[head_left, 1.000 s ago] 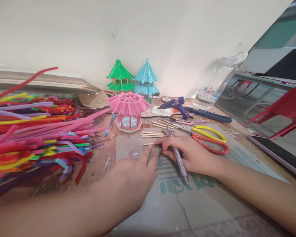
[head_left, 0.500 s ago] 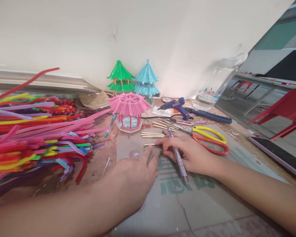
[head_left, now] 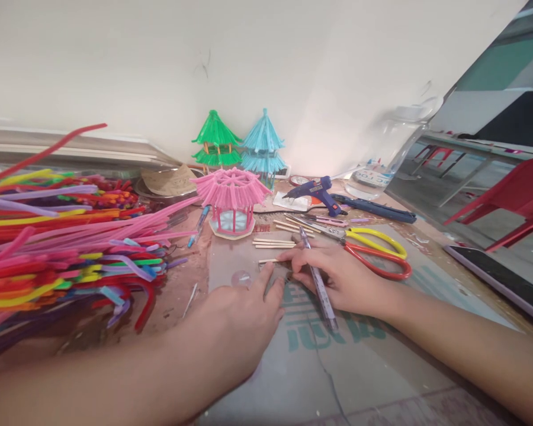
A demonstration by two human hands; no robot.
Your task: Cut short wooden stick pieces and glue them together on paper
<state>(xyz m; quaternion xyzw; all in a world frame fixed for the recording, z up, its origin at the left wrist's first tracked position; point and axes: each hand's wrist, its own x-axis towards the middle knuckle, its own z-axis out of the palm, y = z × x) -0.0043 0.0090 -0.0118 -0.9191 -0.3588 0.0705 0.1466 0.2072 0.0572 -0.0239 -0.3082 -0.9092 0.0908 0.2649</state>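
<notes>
The right hand [head_left: 337, 278] is gripping a slim purple pen [head_left: 317, 281] between closed fingers, its tip at six o'clock; the left hand [head_left: 237, 319] is lying open, fingertips apparently pressing a small grey card piece [head_left: 279, 271] at twelve o'clock.

1. A plain cream wall [head_left: 160, 65] rises behind the worktable [head_left: 382, 367], with a pale ledge [head_left: 71, 148] along its foot.
2. On the right, red plastic chairs [head_left: 515, 195] stand on a grey floor [head_left: 462, 195].
3. Soft, even light fills the room.
</notes>
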